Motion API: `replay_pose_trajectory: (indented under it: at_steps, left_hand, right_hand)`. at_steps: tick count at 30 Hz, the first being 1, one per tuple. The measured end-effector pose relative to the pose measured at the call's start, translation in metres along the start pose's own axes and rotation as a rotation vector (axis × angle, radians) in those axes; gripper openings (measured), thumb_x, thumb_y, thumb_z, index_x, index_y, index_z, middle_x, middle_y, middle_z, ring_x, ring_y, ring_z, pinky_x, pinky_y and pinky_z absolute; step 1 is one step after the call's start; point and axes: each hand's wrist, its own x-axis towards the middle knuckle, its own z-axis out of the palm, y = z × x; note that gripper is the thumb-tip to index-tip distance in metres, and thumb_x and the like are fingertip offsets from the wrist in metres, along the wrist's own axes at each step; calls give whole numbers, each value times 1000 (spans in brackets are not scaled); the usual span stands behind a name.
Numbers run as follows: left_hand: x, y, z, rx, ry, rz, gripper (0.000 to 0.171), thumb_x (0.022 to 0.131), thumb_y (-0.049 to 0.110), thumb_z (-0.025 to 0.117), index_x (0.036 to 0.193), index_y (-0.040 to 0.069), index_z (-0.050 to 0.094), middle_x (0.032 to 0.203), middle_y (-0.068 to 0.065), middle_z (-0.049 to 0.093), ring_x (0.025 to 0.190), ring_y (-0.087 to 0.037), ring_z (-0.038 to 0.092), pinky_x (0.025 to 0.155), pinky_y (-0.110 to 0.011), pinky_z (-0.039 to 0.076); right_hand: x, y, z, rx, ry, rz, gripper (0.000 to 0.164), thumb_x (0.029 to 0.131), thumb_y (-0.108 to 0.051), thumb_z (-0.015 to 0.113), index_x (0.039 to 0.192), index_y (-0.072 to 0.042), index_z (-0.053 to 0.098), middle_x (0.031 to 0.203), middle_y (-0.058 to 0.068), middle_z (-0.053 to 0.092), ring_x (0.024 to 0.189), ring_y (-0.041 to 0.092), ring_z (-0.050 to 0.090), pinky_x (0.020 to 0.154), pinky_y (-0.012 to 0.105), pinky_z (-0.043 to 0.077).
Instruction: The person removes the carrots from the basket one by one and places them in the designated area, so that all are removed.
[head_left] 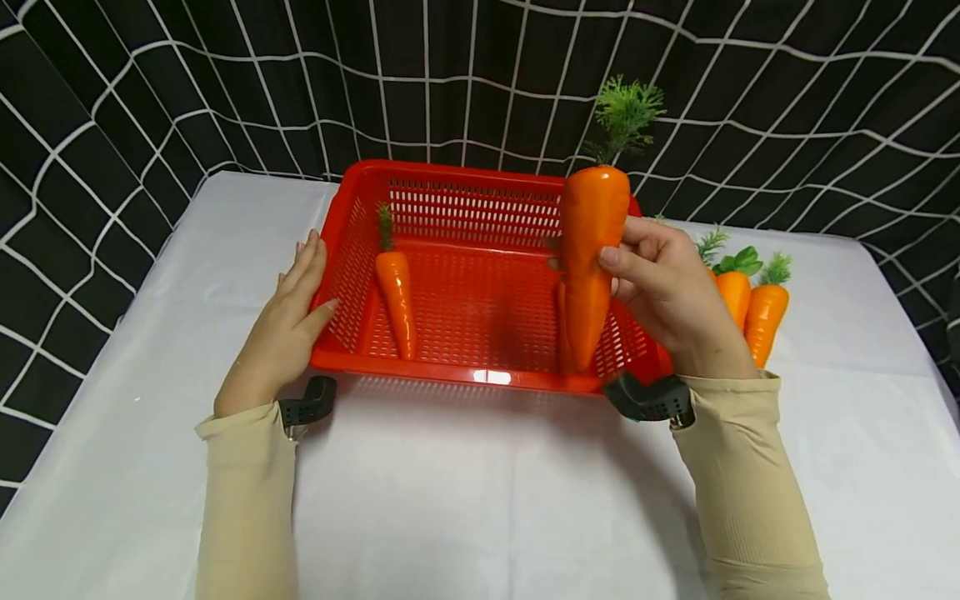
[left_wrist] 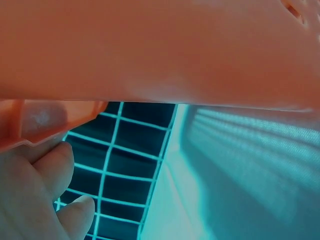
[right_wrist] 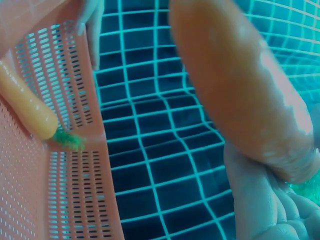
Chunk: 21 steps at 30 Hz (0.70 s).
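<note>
My right hand [head_left: 667,292] grips a large orange carrot [head_left: 592,250] with a feathery green top [head_left: 628,112]. It holds the carrot upright, tip down, over the right part of a red plastic basket [head_left: 480,379]. In the right wrist view the held carrot [right_wrist: 240,80] lies across the fingers. My left hand [head_left: 281,321] rests along the basket's left rim with fingers extended, thumb over the edge. Inside the basket, a slimmer carrot [head_left: 396,300] lies at the left. Another orange piece [head_left: 562,325] shows at the right, mostly hidden behind the held carrot.
Several more carrots [head_left: 765,321] lie on the white tablecloth [head_left: 480,492] right of the basket, partly hidden by my right hand. One has broad green leaves [head_left: 738,261]. A black curtain with a white grid [head_left: 450,50] stands close behind the basket.
</note>
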Motion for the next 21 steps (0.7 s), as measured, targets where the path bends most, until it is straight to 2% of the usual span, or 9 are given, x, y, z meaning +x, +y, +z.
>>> replay_pose_trajectory:
  at_steps: [4, 13, 21]
  left_hand:
    - [0, 1, -1, 0, 1, -1, 61, 97, 12, 44, 151, 8, 16, 158, -2, 6, 144, -20, 3, 115, -41, 1]
    - [-3, 2, 1, -6, -2, -13, 61, 97, 11, 45, 151, 8, 17, 158, -2, 8, 144, -19, 4, 115, -41, 1]
    - [-2, 2, -1, -3, 4, -9, 62, 96, 10, 45, 151, 8, 16, 158, -2, 7, 144, -19, 4, 115, -41, 1]
  right_hand:
    - [-10, 4, -3, 0, 73, -22, 17, 89, 5, 57, 105, 6, 64, 85, 11, 68, 74, 17, 66, 68, 29, 55]
    - [-26, 15, -7, -25, 123, -2, 20, 90, 9, 52, 102, 2, 66, 77, 8, 67, 63, 13, 59, 60, 20, 51]
    - [-27, 7, -15, 42, 113, -19, 21, 91, 6, 52, 108, 7, 63, 90, 12, 69, 79, 20, 67, 73, 30, 55]
